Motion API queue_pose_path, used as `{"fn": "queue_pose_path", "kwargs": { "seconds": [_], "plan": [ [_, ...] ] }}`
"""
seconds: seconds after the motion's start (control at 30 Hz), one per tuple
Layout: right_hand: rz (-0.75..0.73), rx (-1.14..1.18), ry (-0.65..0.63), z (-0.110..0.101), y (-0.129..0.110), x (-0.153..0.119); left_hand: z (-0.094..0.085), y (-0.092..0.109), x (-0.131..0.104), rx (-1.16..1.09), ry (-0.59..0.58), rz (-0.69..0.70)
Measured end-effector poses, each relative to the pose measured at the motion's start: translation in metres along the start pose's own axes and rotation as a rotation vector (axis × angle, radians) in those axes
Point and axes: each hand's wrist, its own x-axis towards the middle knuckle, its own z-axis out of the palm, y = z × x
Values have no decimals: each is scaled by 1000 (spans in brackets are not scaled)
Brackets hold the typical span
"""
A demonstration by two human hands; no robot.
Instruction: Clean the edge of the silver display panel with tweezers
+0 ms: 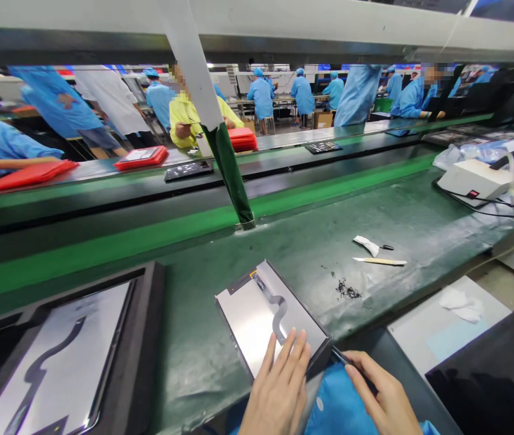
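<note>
While the left hand [280, 380] lies with its fingers extended and pressed on a silvery display panel [241, 317], the right hand [381, 389] pinches a slim dark tool [340, 356] between thumb and fingers, its far end near the panel's closest corner. The display panel sits at a slant on the green table [193, 356], under the left hand's fingertips and stretching beyond them; 1 dark ribbon cable [279, 302] curves across its back, ending close to those fingertips.

Well to the left of the left hand, a 2nd panel [82, 362] with a similar cable rests in a dark tray [141, 350]. Beyond the right hand lie a pile of black scraps [346, 290], a pale-handled blade [383, 261] and a crumpled white wipe [366, 244]. Farther out to the right hand's right stands a white box [476, 181] with a red switch. Past both hands, 1 person in yellow [184, 121] is beside a red stack [242, 140].
</note>
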Motion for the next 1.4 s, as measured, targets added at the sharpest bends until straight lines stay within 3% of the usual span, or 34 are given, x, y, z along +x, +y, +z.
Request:
{"fn": "queue_pose_path", "kwargs": {
  "seconds": [0.17, 0.47, 1.1, 1.27, 1.4],
  "plan": [
    [95, 102, -70, 5, 2, -3, 3, 3, 1, 39, 29, -11],
    [-57, -30, -33, 1, 4, 1, 1, 4, 6, 148, 52, 18],
    [-22, -51, -2, 3, 18, -3, 8, 9, 9, 70, 61, -67],
    [-8, -37, 0, 1, 11, -3, 4, 9, 11, -33, 23, -82],
    [-11, -24, -8, 2, 3, -2, -14, -11, 1, -247, -108, -21]
  ]
}}
